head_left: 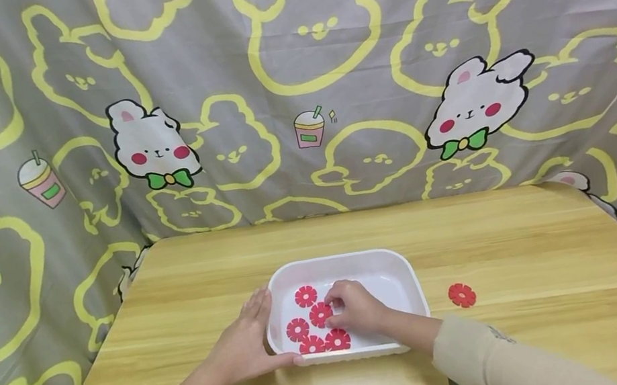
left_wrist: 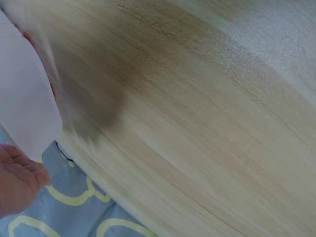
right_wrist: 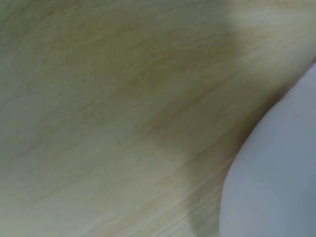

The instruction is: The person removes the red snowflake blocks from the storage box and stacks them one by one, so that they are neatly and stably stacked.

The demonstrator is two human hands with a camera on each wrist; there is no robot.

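A white rectangular plastic basin (head_left: 398,273) sits on the wooden table, with several red notched building discs (head_left: 297,330) lying in its left half. My left hand (head_left: 248,342) rests against the basin's left front corner, fingers laid along the outer wall and thumb stretched along the front edge. Over the basin's interior, my right hand (head_left: 358,307) has its fingers bent, with thumb and fingertips at the edge of one red disc (head_left: 319,315). In the right wrist view only the basin's white wall (right_wrist: 276,177) shows; that hand is outside the picture.
One more red disc (head_left: 462,295) lies on the wooden table (head_left: 512,240) to the right of the basin. Behind and beside the table hangs a grey curtain (head_left: 237,61) printed with yellow outlines and white rabbits. A dark object partly shows beneath the right sleeve (head_left: 469,349).
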